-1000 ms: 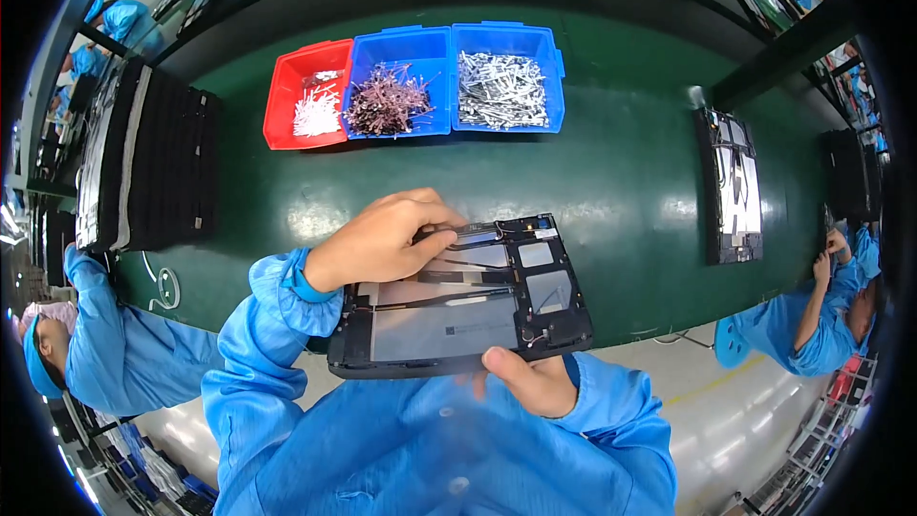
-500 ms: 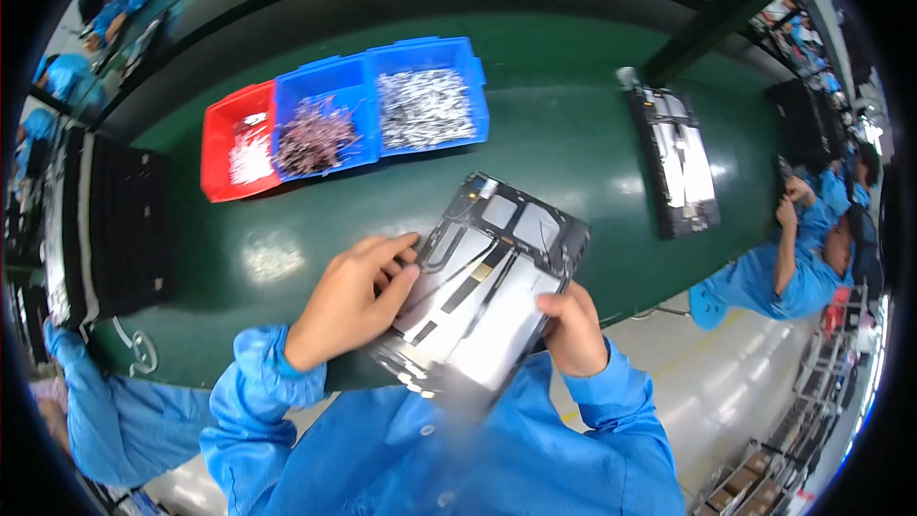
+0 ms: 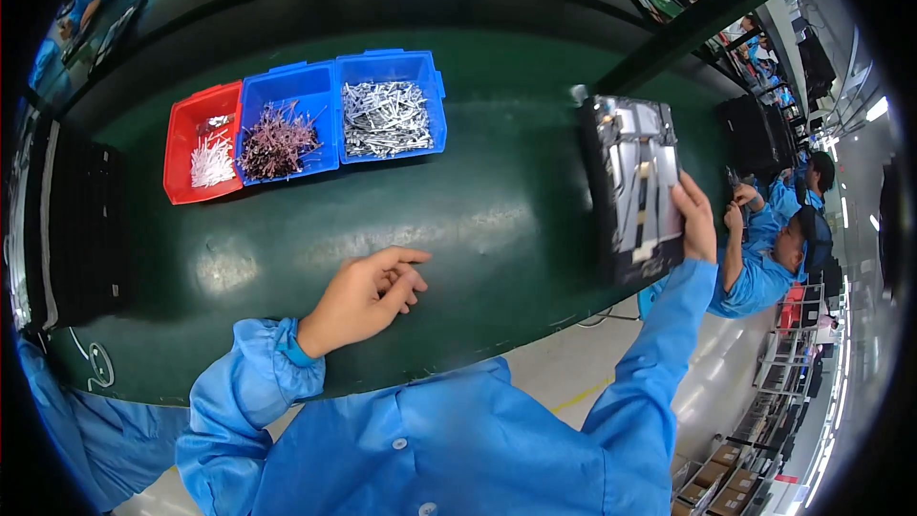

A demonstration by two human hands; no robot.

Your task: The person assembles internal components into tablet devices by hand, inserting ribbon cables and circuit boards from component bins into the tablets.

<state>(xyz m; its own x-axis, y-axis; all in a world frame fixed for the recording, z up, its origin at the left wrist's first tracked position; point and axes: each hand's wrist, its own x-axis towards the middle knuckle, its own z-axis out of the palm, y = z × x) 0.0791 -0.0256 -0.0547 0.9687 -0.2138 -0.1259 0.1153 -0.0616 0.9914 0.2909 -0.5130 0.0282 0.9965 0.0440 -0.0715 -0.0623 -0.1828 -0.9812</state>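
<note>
Head view, assembly station. The dark framed panel (image 3: 635, 186), half a second earlier gripped in both hands in front of the worker's chest, now lies flat on the green tabletop (image 3: 497, 220), far to the right of the three parts bins; the piece appears set aside. The right hand (image 3: 695, 222) rests on the panel's near edge, fingers closed over it. The left hand (image 3: 365, 296) has let go and lies on the tabletop below the bins, fingers loosely curled, holding nothing. The red bin (image 3: 199, 153) and two blue bins (image 3: 336, 115) hold small parts. Beyond the panel, blue-coated workers sit along further benches
</note>
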